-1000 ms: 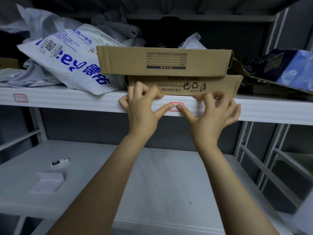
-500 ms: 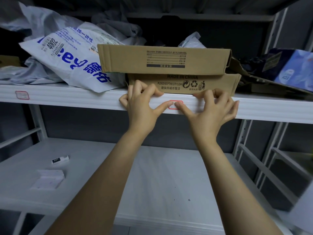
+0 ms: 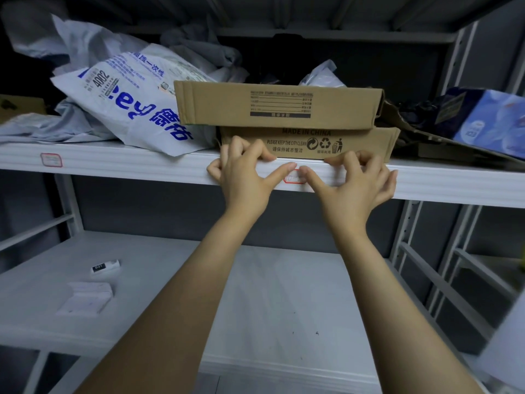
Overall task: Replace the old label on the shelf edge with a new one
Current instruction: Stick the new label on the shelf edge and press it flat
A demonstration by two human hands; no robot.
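Red-bordered label (image 3: 295, 180) sits on the front face of the white shelf edge (image 3: 142, 163), just under the lower cardboard box (image 3: 366, 143), w/ both thumbs meeting on its top. Left hand (image 3: 241, 180) and right hand (image 3: 355, 189) are set alike: fingers curled, tips hooked on top of the edge, thumbs straight and pressed onto the label, nearly touching each other. Can't tell if they're smoothing it flat or picking at its rim, so two risks, as I judge it. If it's a peel, thin paper may tear and leave scraps that make the next one sit lumpy. If it's a press-down, the ridged face could trap a crease or let it set crooked vs. the second label (image 3: 51, 159) far left. Curled fingers also touch the lower box, and a shove could shift it and the upper box (image 3: 272, 106) back. Hard to read: thumbs cover the label's upper part, its writing is too faint to make out, and old vs. new can't be judged — nor whether any corner is lifted. On the lower shelf (image 3: 284, 294), a pale stack (image 3: 85, 298), maybe label sheets, and a small white item (image 3: 104, 267) are too blurred to identify. A pale shape bottom right is cut off.
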